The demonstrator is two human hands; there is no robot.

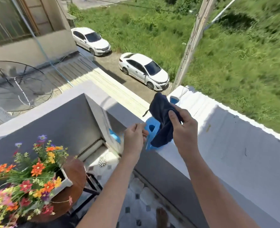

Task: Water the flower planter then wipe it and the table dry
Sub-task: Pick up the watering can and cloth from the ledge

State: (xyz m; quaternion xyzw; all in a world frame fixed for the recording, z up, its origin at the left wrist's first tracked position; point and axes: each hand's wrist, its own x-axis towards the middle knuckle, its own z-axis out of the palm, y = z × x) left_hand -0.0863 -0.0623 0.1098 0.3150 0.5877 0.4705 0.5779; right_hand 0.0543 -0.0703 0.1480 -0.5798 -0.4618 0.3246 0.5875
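Observation:
The flower planter (65,180) is a pale rectangular box full of orange, red, yellow and purple flowers (29,178), standing on a round brown table (74,170) at the lower left. Over the balcony wall's top (218,145), my right hand (183,127) grips a dark navy cloth (160,112) that hangs down bunched. My left hand (134,137) has its fingers curled right beside a light blue plastic object (150,127) on the wall. I cannot tell whether it grips that object. Both hands are well away from the planter.
A small blue item (174,99) sits farther along the wall's top. Another blue piece (114,137) lies in the balcony's far corner above a floor drain (102,162). My bare foot (162,216) stands on tiled floor. Parked cars and grass lie far below.

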